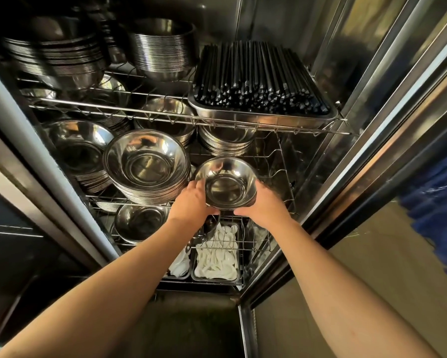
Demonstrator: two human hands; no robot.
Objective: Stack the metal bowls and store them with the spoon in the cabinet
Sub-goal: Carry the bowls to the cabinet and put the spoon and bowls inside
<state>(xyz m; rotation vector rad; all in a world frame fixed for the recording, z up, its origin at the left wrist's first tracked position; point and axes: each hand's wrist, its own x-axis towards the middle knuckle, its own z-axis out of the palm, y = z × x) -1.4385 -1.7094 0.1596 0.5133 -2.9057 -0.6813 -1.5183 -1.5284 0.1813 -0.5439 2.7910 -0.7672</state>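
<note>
I hold a small stack of shiny metal bowls [226, 183] with both hands inside the open cabinet, over the right part of the middle wire shelf [282, 177]. My left hand [192, 200] grips the stack's left side and my right hand [265, 202] grips its right side. A tall stack of wider metal bowls [146, 164] stands just to the left, almost touching. White spoons [217, 257] lie in metal trays on the lowest shelf, below my hands. No spoon is in either hand.
The top wire shelf [191, 117] carries more bowl stacks [163, 47] and a tray of black chopsticks [261, 81]. Other bowl stacks [79, 148] fill the middle shelf's left and back. The steel cabinet door [372, 125] stands open on the right.
</note>
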